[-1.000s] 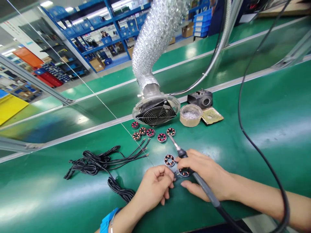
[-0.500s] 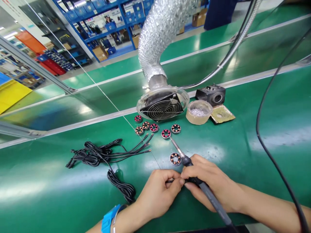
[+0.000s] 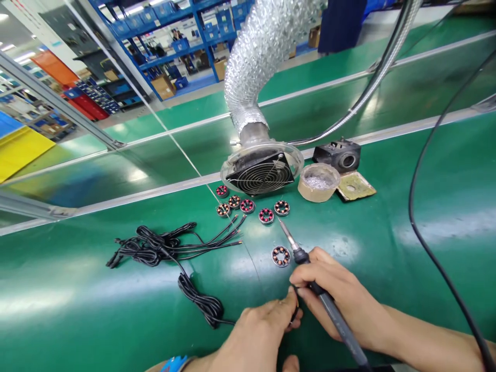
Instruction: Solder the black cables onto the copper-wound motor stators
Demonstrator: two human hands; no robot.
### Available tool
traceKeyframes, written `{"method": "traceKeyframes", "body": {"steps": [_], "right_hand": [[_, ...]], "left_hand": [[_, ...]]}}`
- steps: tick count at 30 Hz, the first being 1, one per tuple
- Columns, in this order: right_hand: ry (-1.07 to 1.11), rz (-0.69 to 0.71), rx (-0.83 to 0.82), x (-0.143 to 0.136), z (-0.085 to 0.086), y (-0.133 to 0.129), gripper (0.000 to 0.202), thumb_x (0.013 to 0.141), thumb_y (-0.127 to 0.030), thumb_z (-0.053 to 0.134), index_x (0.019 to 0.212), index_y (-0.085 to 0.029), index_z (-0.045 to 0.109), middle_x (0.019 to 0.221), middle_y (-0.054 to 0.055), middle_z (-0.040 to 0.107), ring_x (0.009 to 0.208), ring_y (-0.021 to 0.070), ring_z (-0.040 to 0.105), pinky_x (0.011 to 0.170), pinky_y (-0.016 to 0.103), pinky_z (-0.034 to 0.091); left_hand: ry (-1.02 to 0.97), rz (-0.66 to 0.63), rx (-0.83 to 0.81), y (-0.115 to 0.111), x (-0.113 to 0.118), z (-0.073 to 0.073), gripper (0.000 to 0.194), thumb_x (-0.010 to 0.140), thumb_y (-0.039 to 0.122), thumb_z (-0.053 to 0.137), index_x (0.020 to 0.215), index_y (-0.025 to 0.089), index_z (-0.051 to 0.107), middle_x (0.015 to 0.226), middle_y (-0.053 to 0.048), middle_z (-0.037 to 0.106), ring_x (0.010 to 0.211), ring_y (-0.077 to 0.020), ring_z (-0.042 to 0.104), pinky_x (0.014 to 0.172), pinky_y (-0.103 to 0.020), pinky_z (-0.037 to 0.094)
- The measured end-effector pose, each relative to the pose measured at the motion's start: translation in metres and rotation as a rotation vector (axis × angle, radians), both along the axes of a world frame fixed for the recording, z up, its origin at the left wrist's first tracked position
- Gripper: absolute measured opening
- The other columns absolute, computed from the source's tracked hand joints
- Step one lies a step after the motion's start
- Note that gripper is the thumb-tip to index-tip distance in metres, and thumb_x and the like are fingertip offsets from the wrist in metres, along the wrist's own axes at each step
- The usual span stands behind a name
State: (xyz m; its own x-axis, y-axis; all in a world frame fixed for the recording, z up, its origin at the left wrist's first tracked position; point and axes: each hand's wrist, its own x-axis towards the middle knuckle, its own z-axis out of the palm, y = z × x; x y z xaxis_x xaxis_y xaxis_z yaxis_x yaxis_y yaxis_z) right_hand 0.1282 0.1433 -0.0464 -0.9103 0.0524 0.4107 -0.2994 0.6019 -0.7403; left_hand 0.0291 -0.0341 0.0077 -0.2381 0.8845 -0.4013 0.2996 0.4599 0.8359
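My right hand is closed around a soldering iron, whose metal tip points up and left, near the ring-shaped coil cores. My left hand pinches the end of a black cable, partly hidden by its fingers, close beside the right fingertips. A bundled black cable lies to the left, its tail running under my left hand. One copper-wound motor stator lies just beyond my hands. Farther back, a red-wound stator and another copper-wound stator sit near the iron's tip.
A fume extractor with a foil duct hangs over the green bench. Right of it are a round tub, a yellowish sponge and a black holder. More black cables lie left. A black cord arcs at right.
My left hand has turned and moved down, its back now more towards me, with the cable end still pinched. The iron's tip has shifted slightly right, away from the red-wound stator.
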Motion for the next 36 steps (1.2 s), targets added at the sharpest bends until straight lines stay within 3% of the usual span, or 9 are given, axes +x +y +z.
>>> {"method": "traceKeyframes", "body": {"steps": [2, 4, 8, 11, 16, 19, 23, 26, 36], "right_hand": [[-0.013, -0.003, 0.014, 0.006, 0.0, 0.001, 0.026, 0.085, -0.004, 0.052, 0.103, -0.022, 0.052, 0.076, 0.0, 0.057, 0.07, 0.0164, 0.048, 0.062, 0.028, 0.041], [-0.05, 0.013, 0.012, 0.013, -0.001, 0.004, 0.029, 0.083, -0.007, 0.056, 0.107, -0.022, 0.051, 0.079, 0.001, 0.059, 0.07, 0.0166, 0.052, 0.062, 0.028, 0.044], [0.005, -0.018, 0.021, 0.009, -0.001, 0.011, 0.032, 0.083, -0.011, 0.06, 0.112, -0.023, 0.051, 0.092, 0.005, 0.065, 0.079, 0.0187, 0.062, 0.072, 0.031, 0.051], [0.014, -0.118, 0.125, -0.013, -0.002, 0.013, 0.033, 0.083, -0.014, 0.062, 0.113, -0.022, 0.051, 0.099, 0.007, 0.065, 0.087, 0.0221, 0.061, 0.075, 0.035, 0.051], [-0.011, -0.07, 0.22, -0.042, -0.008, 0.008, 0.032, 0.08, -0.011, 0.058, 0.11, -0.021, 0.049, 0.091, 0.004, 0.063, 0.078, 0.0203, 0.057, 0.07, 0.034, 0.05], [0.039, -0.109, 0.243, -0.042, -0.011, 0.006, 0.028, 0.082, -0.013, 0.058, 0.108, -0.02, 0.049, 0.086, 0.004, 0.062, 0.075, 0.0197, 0.055, 0.066, 0.032, 0.048], [0.105, -0.142, 0.319, -0.036, -0.011, 0.005, 0.024, 0.082, -0.012, 0.058, 0.105, -0.019, 0.051, 0.084, 0.005, 0.061, 0.072, 0.0197, 0.051, 0.064, 0.032, 0.045], [0.127, -0.191, 0.324, -0.034, -0.009, 0.006, 0.022, 0.082, -0.011, 0.057, 0.102, -0.019, 0.052, 0.081, 0.004, 0.061, 0.071, 0.019, 0.05, 0.064, 0.031, 0.044], [0.168, -0.161, 0.476, -0.027, -0.01, 0.004, 0.023, 0.088, -0.009, 0.053, 0.11, -0.017, 0.053, 0.082, 0.007, 0.056, 0.075, 0.0216, 0.048, 0.066, 0.034, 0.043]], "left_hand": [[0.06, -0.004, 0.035, -0.001, -0.011, 0.002, 0.055, 0.066, 0.004, 0.05, 0.116, 0.02, 0.068, 0.107, -0.007, 0.073, 0.097, -0.0251, 0.068, 0.089, -0.032, 0.052], [0.149, 0.118, 0.074, 0.001, -0.025, -0.001, 0.04, 0.077, 0.005, 0.045, 0.102, 0.022, 0.071, 0.095, -0.004, 0.074, 0.087, -0.0211, 0.07, 0.081, -0.029, 0.052], [0.184, 0.368, 0.023, 0.011, -0.05, -0.015, 0.027, 0.097, 0.027, 0.037, 0.11, 0.02, 0.06, 0.081, -0.002, 0.072, 0.058, -0.0149, 0.066, 0.06, -0.026, 0.047], [0.313, 0.321, -0.012, 0.024, -0.056, -0.022, 0.026, 0.097, 0.038, 0.042, 0.096, 0.02, 0.061, 0.059, 0.004, 0.058, 0.051, -0.0144, 0.055, 0.053, -0.025, 0.034], [0.511, 0.277, -0.073, 0.037, -0.049, -0.019, 0.025, 0.083, 0.044, 0.063, 0.078, 0.02, 0.058, 0.053, 0.005, 0.046, 0.05, -0.0134, 0.042, 0.054, -0.027, 0.023], [0.38, 0.255, -0.085, 0.037, -0.047, -0.02, 0.022, 0.085, 0.035, 0.056, 0.07, 0.019, 0.056, 0.054, 0.004, 0.047, 0.05, -0.012, 0.039, 0.053, -0.026, 0.022], [-0.058, 0.325, -0.08, 0.033, -0.053, -0.027, 0.023, 0.08, 0.035, 0.055, 0.064, 0.02, 0.048, 0.053, 0.007, 0.038, 0.048, -0.0091, 0.03, 0.048, -0.023, 0.019], [-0.241, 0.382, -0.068, 0.03, -0.058, -0.028, 0.023, 0.072, 0.033, 0.059, 0.06, 0.019, 0.045, 0.051, 0.008, 0.034, 0.048, -0.0075, 0.025, 0.047, -0.022, 0.017], [-0.139, 0.368, -0.025, 0.029, -0.046, -0.039, 0.032, 0.083, 0.048, 0.062, 0.076, 0.017, 0.057, 0.056, 0.007, 0.038, 0.051, -0.0084, 0.025, 0.048, -0.023, 0.017]]}}
